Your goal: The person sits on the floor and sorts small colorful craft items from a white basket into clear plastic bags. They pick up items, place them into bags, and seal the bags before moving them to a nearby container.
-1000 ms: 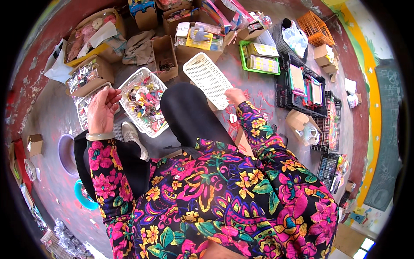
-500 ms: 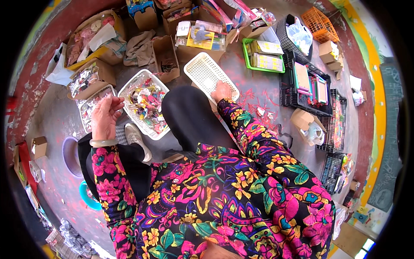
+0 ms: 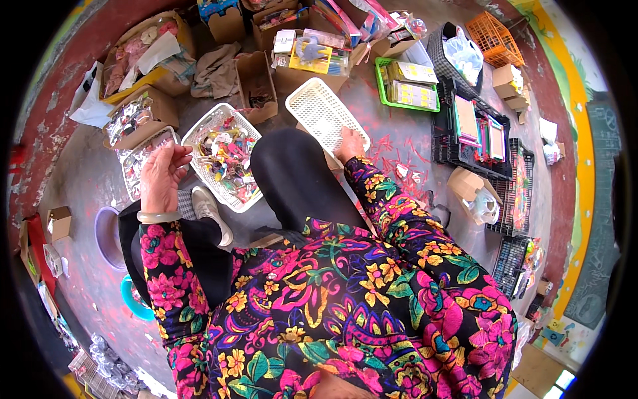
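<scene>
My left hand (image 3: pixel 161 174) is raised over the left side, beside a white tray (image 3: pixel 151 141) of small packed items. Its fingers are curled in toward the thumb; whatever they pinch is too small to make out. A white plastic basket (image 3: pixel 189 147) to its right holds a jumble of small colourful pieces (image 3: pixel 229 156). My right hand (image 3: pixel 350 144) is at the near right corner of a second white basket (image 3: pixel 312 100), whose perforated bottom shows. Its fingers are bent and partly hidden, so I cannot tell what they grip.
My knee, in black (image 3: pixel 289 173), stands between the two baskets. Beyond are cardboard boxes (image 3: pixel 256 86), a green basket of packets (image 3: pixel 409 86) and black crates (image 3: pixel 468 136). Red scraps (image 3: pixel 392 159) litter the floor at right. A purple basin (image 3: pixel 108 236) and blue ring-shaped rim (image 3: pixel 135 299) are at left.
My right hand has drawn back slightly toward me and to the right at the basket's corner, its fingers now more bent. My left hand has barely moved.
</scene>
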A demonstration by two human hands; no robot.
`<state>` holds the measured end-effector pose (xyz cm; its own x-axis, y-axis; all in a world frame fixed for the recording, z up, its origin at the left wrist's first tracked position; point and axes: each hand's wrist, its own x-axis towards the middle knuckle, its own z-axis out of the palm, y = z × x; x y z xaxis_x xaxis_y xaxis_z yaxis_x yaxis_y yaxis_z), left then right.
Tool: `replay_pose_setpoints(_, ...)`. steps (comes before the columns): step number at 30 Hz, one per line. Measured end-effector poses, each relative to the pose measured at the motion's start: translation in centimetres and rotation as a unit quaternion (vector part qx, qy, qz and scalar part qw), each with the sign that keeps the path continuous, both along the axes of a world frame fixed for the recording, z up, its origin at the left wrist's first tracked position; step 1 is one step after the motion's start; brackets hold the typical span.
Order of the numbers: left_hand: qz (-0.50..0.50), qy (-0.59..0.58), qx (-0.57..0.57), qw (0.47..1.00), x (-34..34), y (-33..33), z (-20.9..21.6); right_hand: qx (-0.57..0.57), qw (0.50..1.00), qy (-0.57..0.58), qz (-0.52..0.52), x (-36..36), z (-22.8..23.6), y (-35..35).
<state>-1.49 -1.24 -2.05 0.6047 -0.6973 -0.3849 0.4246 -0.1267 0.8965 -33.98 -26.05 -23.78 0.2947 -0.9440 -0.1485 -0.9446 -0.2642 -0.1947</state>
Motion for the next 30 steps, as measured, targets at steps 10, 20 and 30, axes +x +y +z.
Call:
replay_pose_setpoints(10,0.004,-0.001,0.008,1.0,0.1,0.1,-0.2,0.083,0.984,-0.142,-0.07,0.2,0.3,-2.0)
replay_pose_setpoints(20,0.002,-0.01,0.008,1.0,0.3,0.4,-0.4,0.132,0.91,-0.37,-0.13,-1.0,2.4,-5.5)
replay_pose_setpoints(30,-0.007,-0.015,0.014,1.0,0.3,0.0,-0.8,0.175,0.897,-0.393,-0.099,0.1,3.5,-6.2)
